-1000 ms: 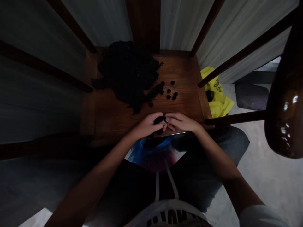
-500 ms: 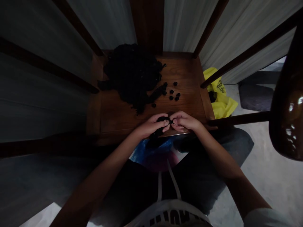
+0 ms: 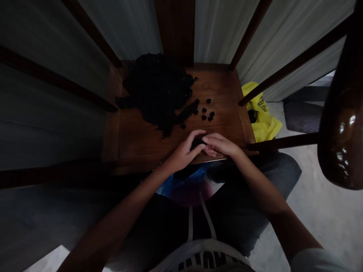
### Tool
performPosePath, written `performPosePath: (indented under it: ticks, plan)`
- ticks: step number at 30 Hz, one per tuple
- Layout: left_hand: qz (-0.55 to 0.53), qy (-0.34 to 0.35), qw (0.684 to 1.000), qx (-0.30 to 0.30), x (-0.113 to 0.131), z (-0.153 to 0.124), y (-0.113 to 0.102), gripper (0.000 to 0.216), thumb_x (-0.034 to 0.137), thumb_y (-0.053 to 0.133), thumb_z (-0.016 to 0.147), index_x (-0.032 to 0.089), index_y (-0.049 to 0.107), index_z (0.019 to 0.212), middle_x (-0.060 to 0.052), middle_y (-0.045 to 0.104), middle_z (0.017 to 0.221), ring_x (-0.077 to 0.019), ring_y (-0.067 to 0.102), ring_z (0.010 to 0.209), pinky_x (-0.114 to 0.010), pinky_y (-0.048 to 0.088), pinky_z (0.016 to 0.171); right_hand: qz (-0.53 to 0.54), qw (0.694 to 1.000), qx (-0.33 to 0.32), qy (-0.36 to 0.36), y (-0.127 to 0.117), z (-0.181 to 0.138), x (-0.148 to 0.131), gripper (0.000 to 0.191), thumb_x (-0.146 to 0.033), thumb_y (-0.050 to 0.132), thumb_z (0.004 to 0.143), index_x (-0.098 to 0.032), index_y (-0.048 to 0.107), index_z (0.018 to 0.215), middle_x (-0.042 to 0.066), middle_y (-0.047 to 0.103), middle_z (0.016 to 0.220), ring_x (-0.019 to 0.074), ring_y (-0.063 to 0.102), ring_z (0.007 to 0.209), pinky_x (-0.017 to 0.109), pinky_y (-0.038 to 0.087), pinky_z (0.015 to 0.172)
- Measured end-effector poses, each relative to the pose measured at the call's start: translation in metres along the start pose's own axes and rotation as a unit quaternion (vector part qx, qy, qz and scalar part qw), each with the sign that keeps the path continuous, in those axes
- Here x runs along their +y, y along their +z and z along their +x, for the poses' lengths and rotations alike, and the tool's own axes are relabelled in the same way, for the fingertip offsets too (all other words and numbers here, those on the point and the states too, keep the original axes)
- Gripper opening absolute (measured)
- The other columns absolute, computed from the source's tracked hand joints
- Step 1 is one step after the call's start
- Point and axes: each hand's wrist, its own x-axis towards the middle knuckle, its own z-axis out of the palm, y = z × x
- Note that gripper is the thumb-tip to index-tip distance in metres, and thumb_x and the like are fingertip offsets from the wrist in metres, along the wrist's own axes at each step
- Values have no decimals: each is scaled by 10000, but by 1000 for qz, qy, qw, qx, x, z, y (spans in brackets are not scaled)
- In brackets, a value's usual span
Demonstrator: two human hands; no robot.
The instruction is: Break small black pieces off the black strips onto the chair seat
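Over the front edge of a wooden seat (image 3: 138,145), my left hand (image 3: 181,155) curls around a dark, soft-looking black piece (image 3: 197,142), perhaps cloth. My right hand (image 3: 224,145) meets it from the other side, thumb and fingers closed on the piece's right end. Most of the piece is hidden in my left palm, and its exact kind is too dark to tell. Just beyond my hands lie several small black knotted lumps (image 3: 204,110). A large heap of black material (image 3: 159,88) covers the back left of the seat, with a strip reaching toward the lumps.
Dark wooden bars (image 3: 283,143) and a glossy armrest (image 3: 340,139) flank the seat on the right. A yellow plastic bag (image 3: 265,126) sits beyond the seat's right side. Below the front edge, between my knees, is blue plastic (image 3: 184,181) with something pinkish-purple (image 3: 193,194).
The black length that hung below my left hand no longer shows there. My left fingers have opened wider around the piece, and my right hand has shifted onto it.
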Motion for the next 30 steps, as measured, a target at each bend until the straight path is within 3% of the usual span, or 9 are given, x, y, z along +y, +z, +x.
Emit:
performPosePath:
  ticks: [4,8,10,14,18,23,27,28,30]
  plan:
    - [94,32,995,-10,-3,-1,-4,216,270,409,972,200,557,1114,-70,643,1000,-194,607,962,-305,447,846,-25,1000,9,6,3,1,-2,441,-480,416,977,-155,472,683,-67,436,467,50,409,381,181,260,380]
    - [217,44,975,-21,-8,-1,-7,164,212,415,949,188,573,913,-53,614,876,-177,580,805,-277,409,716,-40,999,13,-8,3,0,-3,325,-430,514,943,-150,512,777,-92,416,499,44,420,386,166,255,366]
    - [187,44,981,-24,-7,-2,-7,175,221,406,952,186,554,866,-38,599,835,-162,560,773,-269,397,703,-47,999,-3,-4,1,0,-4,292,-407,518,942,-146,526,812,-89,443,512,42,427,390,160,265,363]
    - [29,-7,999,-29,-2,0,-2,256,260,397,939,174,495,719,11,533,688,-119,498,658,-249,390,668,-56,997,-47,15,-2,1,-6,295,-385,498,944,-144,514,774,-82,466,495,38,415,383,156,275,364]
    - [-58,-58,996,-28,-3,10,-1,228,206,449,801,171,459,576,32,460,555,-95,420,557,-240,346,582,-96,992,-77,11,-4,1,-7,240,-276,523,903,-153,485,701,-82,462,488,27,390,399,155,273,396]
    - [-275,-134,950,64,-13,23,-14,273,272,410,797,219,290,557,55,249,486,-88,235,438,-237,251,447,-63,997,12,-49,-3,-1,-5,460,-169,653,760,-209,229,586,-91,401,521,18,400,427,159,258,428]
    - [-345,-123,930,27,-12,23,-17,263,307,398,819,216,316,586,41,256,507,-95,240,446,-241,266,437,-89,995,28,-35,0,0,-3,317,-322,624,849,-193,393,675,-73,478,525,39,387,415,181,269,429]
    - [-351,-113,929,22,-10,22,-16,260,326,384,836,212,338,607,34,281,520,-100,268,458,-246,290,447,-108,991,65,-46,1,1,-2,293,-356,613,862,-190,425,711,-71,478,529,45,376,421,188,267,432]
    - [-353,-96,930,27,-8,20,-14,270,376,332,867,206,385,663,18,337,551,-114,332,492,-265,349,486,-156,962,200,-98,1,3,0,285,-389,608,866,-194,442,741,-66,452,558,63,380,469,204,290,468]
